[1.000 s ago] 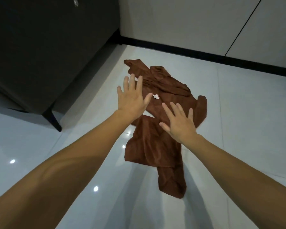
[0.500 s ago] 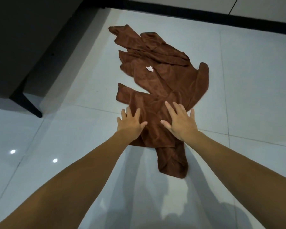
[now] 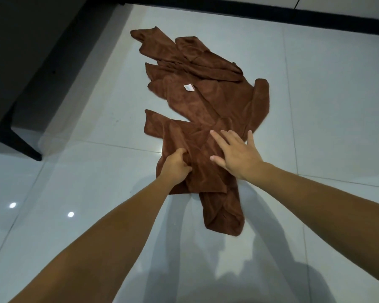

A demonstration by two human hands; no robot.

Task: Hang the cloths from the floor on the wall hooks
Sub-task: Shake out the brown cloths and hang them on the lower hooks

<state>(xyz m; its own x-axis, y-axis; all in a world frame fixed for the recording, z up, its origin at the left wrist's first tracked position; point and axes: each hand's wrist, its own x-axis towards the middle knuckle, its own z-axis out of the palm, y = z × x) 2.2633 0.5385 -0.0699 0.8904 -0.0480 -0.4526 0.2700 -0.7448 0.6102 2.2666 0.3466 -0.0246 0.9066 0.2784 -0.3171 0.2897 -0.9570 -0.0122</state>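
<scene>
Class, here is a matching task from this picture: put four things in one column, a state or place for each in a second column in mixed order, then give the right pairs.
Things
1. left hand
2. right hand
3. label
4. cabinet

States or places
A. white, lying on the brown cloth
B. dark, at the left edge of the view
C. fingers curled, bunching cloth
D. fingers straight and spread

Pairs: 1-C, 2-D, 3-A, 4-B

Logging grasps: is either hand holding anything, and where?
The left hand grips a fold of the nearest cloth, near its left edge; the right hand holds nothing.
</scene>
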